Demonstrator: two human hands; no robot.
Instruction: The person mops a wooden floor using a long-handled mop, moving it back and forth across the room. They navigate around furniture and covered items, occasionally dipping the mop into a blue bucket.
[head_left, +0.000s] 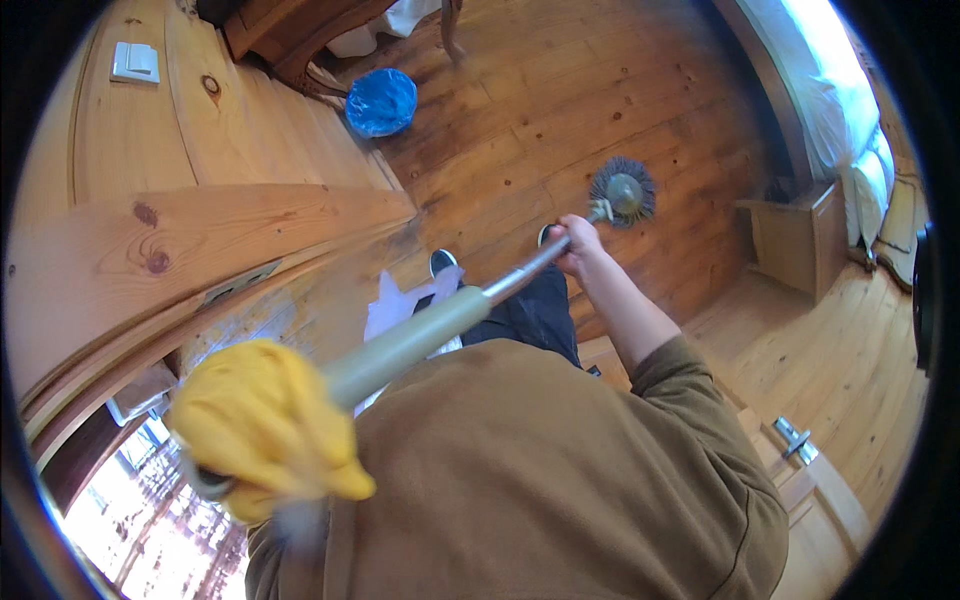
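My right hand (579, 244) is closed around the metal shaft of a long-handled brush (529, 268). The round brush head (624, 191), with dark bristles around a domed middle, is just beyond that hand, over the floor. A thick pale green sleeve (412, 345) covers the shaft nearer to me. At its near end is a bunched yellow cloth (262, 420), blurred and close to the camera; how it is attached cannot be told. My left hand is out of view. Partly behind the pole hangs a pale purple plastic bag (394, 300), beside my legs.
A bin with a blue liner (381, 103) stands by carved wooden furniture (300, 37). At left is a wooden wall end (225, 225) with a light switch (136, 63). A small wooden cabinet (791, 240) and white bedding (832, 97) are at right, above a door with a metal handle (796, 441).
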